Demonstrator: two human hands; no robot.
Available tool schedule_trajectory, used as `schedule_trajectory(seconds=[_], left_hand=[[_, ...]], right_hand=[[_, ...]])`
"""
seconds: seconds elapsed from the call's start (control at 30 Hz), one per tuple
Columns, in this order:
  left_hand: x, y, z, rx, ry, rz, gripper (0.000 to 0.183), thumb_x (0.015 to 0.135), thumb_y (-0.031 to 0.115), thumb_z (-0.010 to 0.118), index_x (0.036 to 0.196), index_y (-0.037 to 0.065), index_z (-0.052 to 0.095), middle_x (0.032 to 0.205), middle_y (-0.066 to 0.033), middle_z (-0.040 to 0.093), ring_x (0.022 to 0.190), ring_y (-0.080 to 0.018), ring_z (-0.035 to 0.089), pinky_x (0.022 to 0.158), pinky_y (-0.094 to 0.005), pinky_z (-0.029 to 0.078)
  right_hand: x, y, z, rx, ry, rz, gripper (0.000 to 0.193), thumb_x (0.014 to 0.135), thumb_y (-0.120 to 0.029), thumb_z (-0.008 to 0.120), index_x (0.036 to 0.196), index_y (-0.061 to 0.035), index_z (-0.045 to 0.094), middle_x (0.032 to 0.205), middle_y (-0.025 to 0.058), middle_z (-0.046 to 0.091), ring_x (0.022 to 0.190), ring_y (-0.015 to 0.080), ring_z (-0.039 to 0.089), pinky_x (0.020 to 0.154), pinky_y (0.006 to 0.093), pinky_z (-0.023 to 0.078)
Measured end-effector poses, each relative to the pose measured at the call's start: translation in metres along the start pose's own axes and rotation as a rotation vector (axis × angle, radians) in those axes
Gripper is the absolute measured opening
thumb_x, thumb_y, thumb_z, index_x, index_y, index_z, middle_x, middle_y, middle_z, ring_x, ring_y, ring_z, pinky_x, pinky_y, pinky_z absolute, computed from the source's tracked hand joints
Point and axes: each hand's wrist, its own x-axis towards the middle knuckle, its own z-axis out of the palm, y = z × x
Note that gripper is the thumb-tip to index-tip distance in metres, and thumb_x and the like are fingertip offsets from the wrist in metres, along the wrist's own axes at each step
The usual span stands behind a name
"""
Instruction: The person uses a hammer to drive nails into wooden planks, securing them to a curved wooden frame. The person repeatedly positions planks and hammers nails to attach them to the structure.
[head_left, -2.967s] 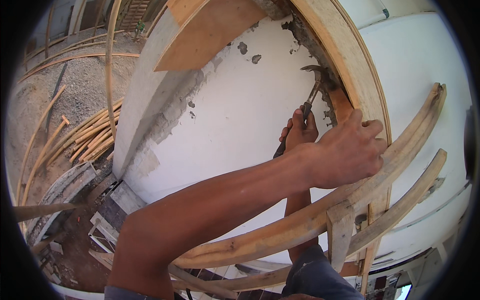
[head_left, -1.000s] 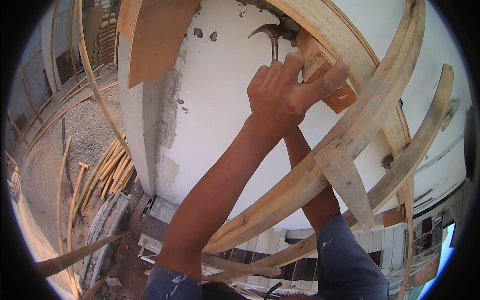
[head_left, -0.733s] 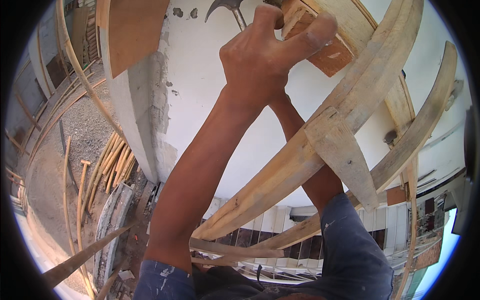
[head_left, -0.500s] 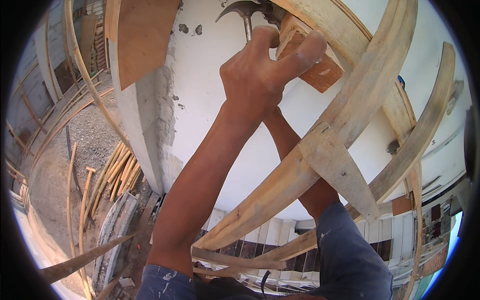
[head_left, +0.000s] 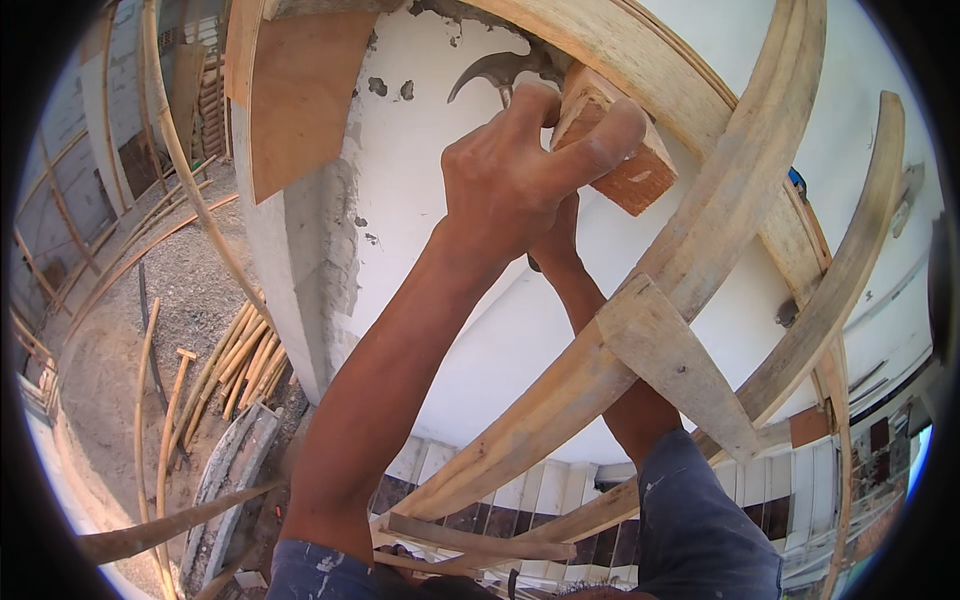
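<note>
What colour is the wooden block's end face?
Reddish-brown; the wooden block shows it best in the head view.

Hammer [head_left: 490, 72] handle mostly hidden, right hand [head_left: 563, 222] covered

Bright diffuse daylt, soft shadows; L hand [head_left: 510, 165] fairly sharp; glare lwr L/R rim; fisheye bend, blk vignette.

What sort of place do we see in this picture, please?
Probably a building site, or a house under repair. A bundle of wooden poles lies on gravelly ground, a rough timber beam crosses in front of a white wall with chipped patches, and a claw hammer is in view.
</note>
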Motion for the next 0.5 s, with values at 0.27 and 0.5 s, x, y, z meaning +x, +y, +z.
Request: schedule_trajectory(seconds=[0.27, 0.5], left_hand=[[0.001, -0.005, -0.002, 0.057, -0.021, 0.05, 0.06, 0.064, 0.013, 0.078, 0.114, 0.042, 0.065, 0.078, 0.0036, 0.052, 0.054, -0.0102, 0.053, 0.039, -0.0255, 0.04], [0.02, -0.009, -0.01, 0.204, 0.07, 0.303, 0.056, 0.063, 0.005, 0.083, 0.113, 0.026, 0.068, 0.09, -0.0012, 0.063, 0.073, -0.019, 0.061, 0.06, -0.0332, 0.049]], right_hand=[[-0.024, -0.016, -0.014, -0.015, -0.101, 0.294, 0.036, 0.092, -0.026, 0.07, 0.115, -0.0016, 0.057, 0.084, 0.0058, 0.061, 0.076, 0.0182, 0.057, 0.07, 0.0361, 0.046], [-0.113, -0.006, -0.02, 0.323, -0.065, 0.578, 0.035, 0.096, -0.035, 0.066, 0.107, -0.0018, 0.066, 0.068, 0.0001, 0.054, 0.065, 0.0108, 0.048, 0.06, 0.0296, 0.042]])
